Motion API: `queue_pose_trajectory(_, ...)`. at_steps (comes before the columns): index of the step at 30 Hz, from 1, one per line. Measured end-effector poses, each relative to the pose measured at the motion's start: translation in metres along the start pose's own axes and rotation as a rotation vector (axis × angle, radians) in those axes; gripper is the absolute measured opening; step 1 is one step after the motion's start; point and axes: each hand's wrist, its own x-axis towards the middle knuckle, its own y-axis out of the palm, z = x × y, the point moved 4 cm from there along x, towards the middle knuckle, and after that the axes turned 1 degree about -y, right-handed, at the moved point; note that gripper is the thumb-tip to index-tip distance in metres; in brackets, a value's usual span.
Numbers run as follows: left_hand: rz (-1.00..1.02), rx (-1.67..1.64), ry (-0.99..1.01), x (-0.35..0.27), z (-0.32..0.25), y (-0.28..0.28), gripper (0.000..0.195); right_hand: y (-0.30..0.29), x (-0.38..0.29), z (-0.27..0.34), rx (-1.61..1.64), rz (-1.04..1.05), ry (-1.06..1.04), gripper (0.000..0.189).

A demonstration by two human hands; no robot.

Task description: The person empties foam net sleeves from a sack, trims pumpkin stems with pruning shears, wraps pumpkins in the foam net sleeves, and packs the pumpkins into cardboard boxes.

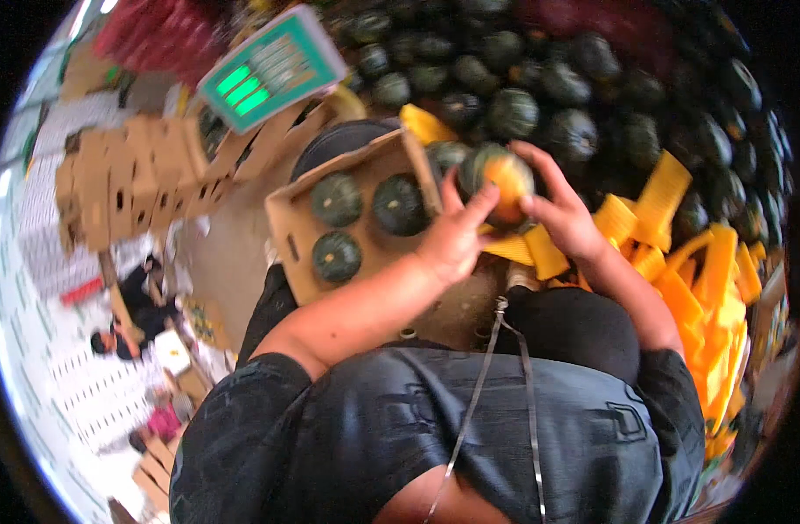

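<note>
Between my two hands is a dark green kabocha squash (501,171) with a large orange patch. My left hand (455,239) grips its near left side, thumb against the orange skin. On the right, my right hand (560,209) curls its fingers around the squash. Another green squash (447,154) shows just behind the held one, partly hidden. Left of my hands, an open cardboard box (380,265) contains three kabocha squashes (336,200), set apart from one another.
A digital scale display (275,69) with lit green digits stands behind the box. Piled squashes (563,85) fill the far side. Yellow foam sleeves (691,308) heap up at right. Stacked cardboard boxes (134,173) stand at left, with people (144,301) beyond.
</note>
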Motion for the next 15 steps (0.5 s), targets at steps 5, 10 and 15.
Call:
queue_pose_trajectory(5, -0.016, -0.157, -0.209, -0.05, 0.007, -0.065, 0.047, 0.038, -0.004, -0.007, -0.358, 0.632, 0.078, 0.043)
queue_pose_trajectory(10, 0.047, 0.017, -0.126, -0.071, -0.004, -0.07, 0.057, 0.055, -0.001, -0.026, -0.296, 0.532, 0.32, 0.069)
queue_pose_trajectory(15, -0.052, 0.367, -0.024, -0.076, -0.039, -0.094, 0.063, 0.06, 0.015, -0.032, -0.15, 0.594, 0.206, 0.064)
